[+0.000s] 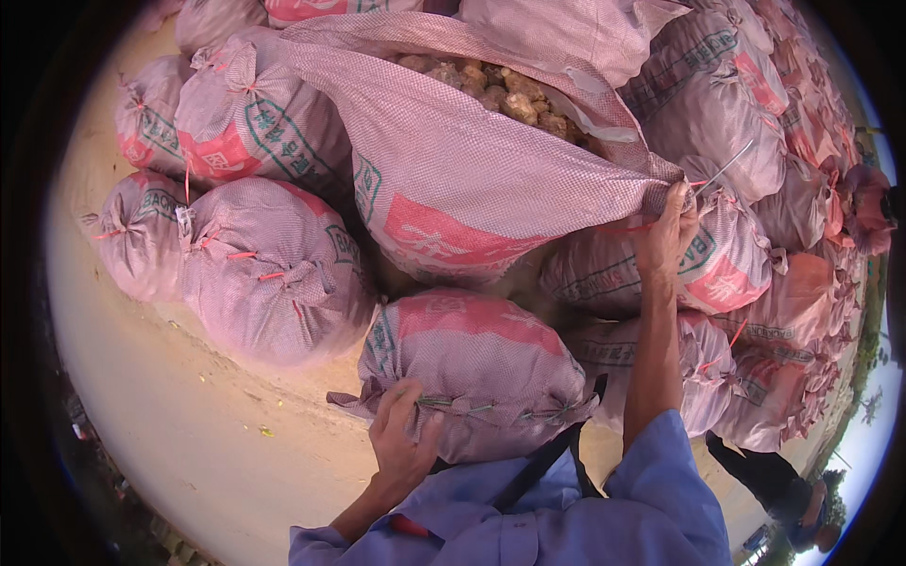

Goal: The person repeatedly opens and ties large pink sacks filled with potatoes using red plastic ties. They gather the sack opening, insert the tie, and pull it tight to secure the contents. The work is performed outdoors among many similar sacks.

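An open pink woven sack stands before me, with knobbly brown tubers or roots showing in its mouth. My right hand pinches the gathered right corner of the sack's rim. A thin metal needle sticks out to the upper right from that hand, and red string runs by the corner. My left hand, fingers spread a little, rests against a closed sack close to my body. That sack is stitched across with green string near its lower side.
Closed sacks with red ties stand at the left and are piled up at the right. More sacks lie behind the open one. Pale ground shows at the lower left. Another person is at the far lower right.
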`<state>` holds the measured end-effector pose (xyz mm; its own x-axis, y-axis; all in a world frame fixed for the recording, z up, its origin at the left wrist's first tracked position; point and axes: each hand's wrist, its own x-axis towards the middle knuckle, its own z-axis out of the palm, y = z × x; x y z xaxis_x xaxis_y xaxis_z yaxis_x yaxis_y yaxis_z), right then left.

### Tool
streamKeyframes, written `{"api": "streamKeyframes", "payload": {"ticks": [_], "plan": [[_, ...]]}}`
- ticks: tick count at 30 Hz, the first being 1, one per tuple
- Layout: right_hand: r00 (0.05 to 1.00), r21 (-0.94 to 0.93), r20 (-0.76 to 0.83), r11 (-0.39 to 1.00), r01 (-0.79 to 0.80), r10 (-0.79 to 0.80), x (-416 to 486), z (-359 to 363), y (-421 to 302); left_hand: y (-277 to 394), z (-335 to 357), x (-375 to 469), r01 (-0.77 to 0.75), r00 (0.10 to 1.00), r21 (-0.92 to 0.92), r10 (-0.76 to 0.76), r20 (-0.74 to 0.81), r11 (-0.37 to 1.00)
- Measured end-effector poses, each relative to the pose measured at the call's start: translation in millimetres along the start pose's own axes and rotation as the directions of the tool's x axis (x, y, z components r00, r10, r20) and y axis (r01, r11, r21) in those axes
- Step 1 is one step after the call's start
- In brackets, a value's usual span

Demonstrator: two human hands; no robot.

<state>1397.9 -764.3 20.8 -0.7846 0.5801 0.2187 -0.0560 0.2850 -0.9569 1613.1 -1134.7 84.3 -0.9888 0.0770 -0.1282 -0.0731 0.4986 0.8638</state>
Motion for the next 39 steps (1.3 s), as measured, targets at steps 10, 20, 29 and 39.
{"api": "streamKeyframes", "payload": {"ticks": [10,20,29,39], "plan": [[0.957,0.656,0.064,0.711,-0.254,0.283,12,32,17,-31,-96,295,-0.126,0.957,-0.208,0.064,-0.284,0.97],[0.884,0.693,-0.083,0.664,-0.28,0.459,11,64,19,-43,-11,461,-0.131,0.962,-0.584,-0.041,-0.272,0.801],[0.965,-0.156,0.251,0.987,-0.036,0.075,-133,100,-96,-99,17,576,-0.233,0.842,0.066,0.235,-0.486,0.97],[0.908,-0.036,-0.292,0.945,-0.324,0.301,44,78,-31,-52,-64,376,0.033,0.885,-0.873,-0.42,-0.201,0.486]]}}
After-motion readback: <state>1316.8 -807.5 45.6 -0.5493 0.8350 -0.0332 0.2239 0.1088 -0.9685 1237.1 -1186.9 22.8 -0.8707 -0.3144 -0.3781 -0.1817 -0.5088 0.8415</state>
